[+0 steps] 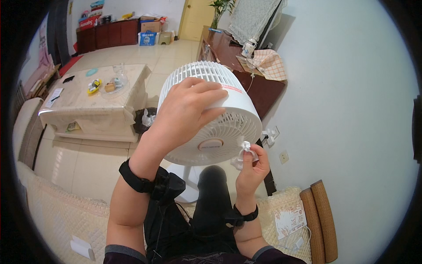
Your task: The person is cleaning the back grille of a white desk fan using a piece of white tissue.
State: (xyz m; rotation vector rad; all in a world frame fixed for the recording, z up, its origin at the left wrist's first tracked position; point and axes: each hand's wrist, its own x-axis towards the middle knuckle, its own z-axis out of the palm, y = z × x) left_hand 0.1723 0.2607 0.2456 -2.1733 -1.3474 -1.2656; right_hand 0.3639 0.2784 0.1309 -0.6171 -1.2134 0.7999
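A white electric fan (242, 103) stands before me, its round front grille (188, 150) tilted towards me. My left hand (189, 107) lies over the top of its housing, fingers spread on the outer shell and thumb by the front rim. Between the thumb and fingers of my right hand (253, 166) is a crumpled white tissue (246, 145). Its tip meets the lower right part of the grille, and loose folds hang below. Between my legs, the fan's white stem and round base (186, 195) show in part.
A marble-look coffee table (89, 110) with small items stands ahead left, beside a dark waste bin (141, 119). To the right are a wooden cabinet (214, 43), plugged-in adapters (270, 136) and the wall. A quilted sofa cover (75, 211) lies around me.
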